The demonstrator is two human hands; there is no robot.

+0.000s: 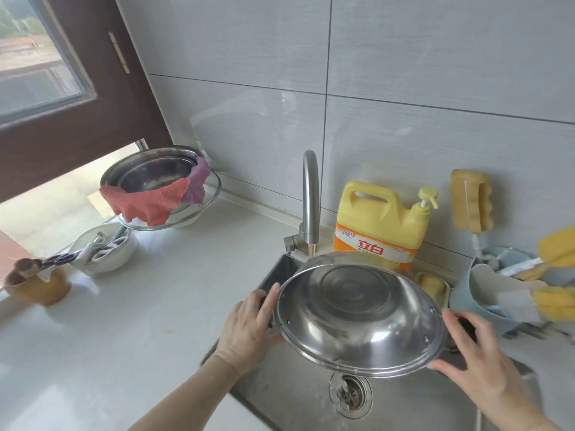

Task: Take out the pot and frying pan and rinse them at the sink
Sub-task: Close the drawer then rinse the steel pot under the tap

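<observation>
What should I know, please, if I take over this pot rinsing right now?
Left hand and right hand each hold a side of the steel pot, tilted over the sink, its underside toward the camera, below the faucet.
Done: pot is out and at the sink.
Unclear: whether water is running.
Left: finish rinsing the pot; the frying pan is not in view, so fetch and rinse it.

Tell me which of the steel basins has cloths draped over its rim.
The steel basin on the counter by the window, with a red cloth and a purple cloth over its rim. The pot held over the sink has none.
</observation>
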